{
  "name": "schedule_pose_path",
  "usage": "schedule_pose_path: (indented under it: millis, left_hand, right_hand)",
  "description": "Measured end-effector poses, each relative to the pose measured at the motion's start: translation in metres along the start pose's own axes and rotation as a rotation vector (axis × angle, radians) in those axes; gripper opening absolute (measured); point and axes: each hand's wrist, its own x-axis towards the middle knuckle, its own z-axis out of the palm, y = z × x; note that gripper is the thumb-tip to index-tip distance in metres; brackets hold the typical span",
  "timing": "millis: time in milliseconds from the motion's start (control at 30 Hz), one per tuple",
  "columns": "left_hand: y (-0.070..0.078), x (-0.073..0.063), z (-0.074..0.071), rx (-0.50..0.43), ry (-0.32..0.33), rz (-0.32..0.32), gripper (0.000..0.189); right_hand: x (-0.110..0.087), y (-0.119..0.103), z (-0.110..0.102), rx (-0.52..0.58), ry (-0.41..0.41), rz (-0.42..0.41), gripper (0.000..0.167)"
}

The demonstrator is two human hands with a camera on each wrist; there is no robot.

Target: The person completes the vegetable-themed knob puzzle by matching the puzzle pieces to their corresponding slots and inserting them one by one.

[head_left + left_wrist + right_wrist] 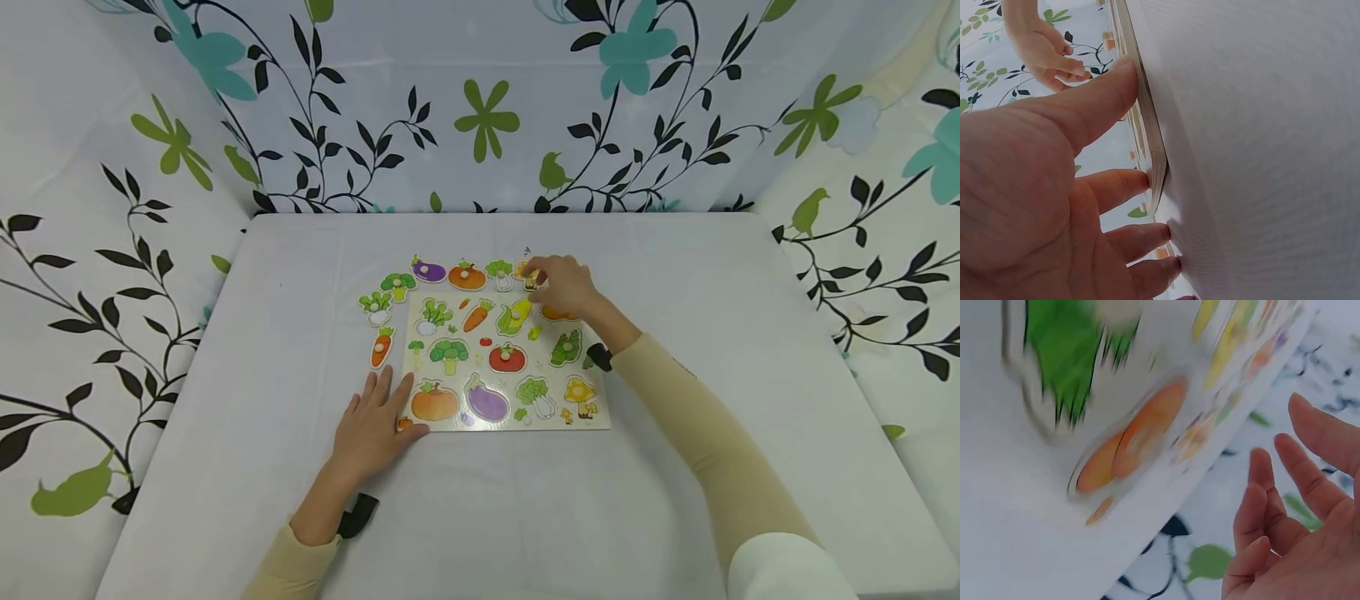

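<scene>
A wooden vegetable puzzle board (480, 350) lies on the white table. My left hand (375, 425) rests at its near left corner, fingers spread, the thumb (1107, 94) along the board's edge. Over the far right corner, my right hand (564, 287) hovers with bent fingers beside a mushroom piece (522, 271). In the right wrist view its fingers (1313, 478) are apart, with nothing between them. An orange-brown oval piece (1150, 431) sits in the board, partly hidden by this hand in the head view. A yellow corn piece (514, 317) and a red tomato piece (507, 358) also sit there.
Loose pieces line the board's far and left sides: an eggplant (429, 270), a pumpkin (467, 276), a leafy cabbage (499, 273), a broccoli (398, 286), a turnip (375, 309) and a carrot (382, 347). A patterned curtain (420, 75) hangs behind the table.
</scene>
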Motion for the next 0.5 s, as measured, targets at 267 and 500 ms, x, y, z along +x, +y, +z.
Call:
schedule_pose_path:
  millis: [267, 500]
  left_hand:
    - [-0.001, -0.001, 0.0, 0.0, -0.018, -0.004, 0.079]
    - [-0.001, -0.001, -0.001, -0.004, -0.008, -0.005, 0.079]
  right_hand:
    - [0.048, 0.023, -0.005, 0.065, -0.042, 0.153, 0.037]
    - [0.063, 0.023, 0.005, 0.069, -0.018, 0.168, 0.017]
